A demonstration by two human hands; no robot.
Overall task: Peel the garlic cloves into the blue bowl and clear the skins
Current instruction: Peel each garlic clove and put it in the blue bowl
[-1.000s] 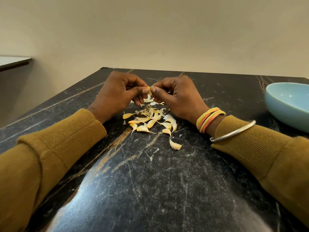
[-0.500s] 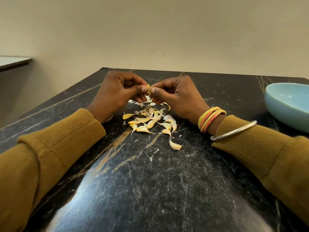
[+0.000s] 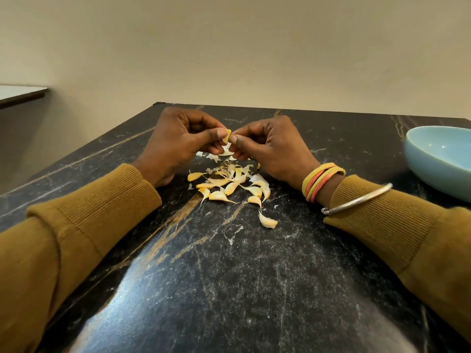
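A small yellow garlic clove (image 3: 227, 136) is pinched between the thumb and fingers of my left hand (image 3: 178, 143). My right hand (image 3: 270, 146) pinches the same clove from the other side, with a flake of white skin (image 3: 225, 149) hanging just below it. Under both hands lies a pile of several unpeeled garlic cloves (image 3: 229, 186) mixed with loose white skins. One clove (image 3: 267, 221) lies apart, nearer to me. The blue bowl (image 3: 441, 159) stands at the right edge of the view; the part of its inside that shows holds nothing.
The black marble table (image 3: 229, 276) runs from me to the beige wall. Its left edge slants from the near left to the far corner. A pale counter (image 3: 20, 94) sticks out at the far left.
Both hands have lifted a little above the pile, still pinching the clove. More of the clove shows between the thumbs, and a flake of skin now hangs below it.
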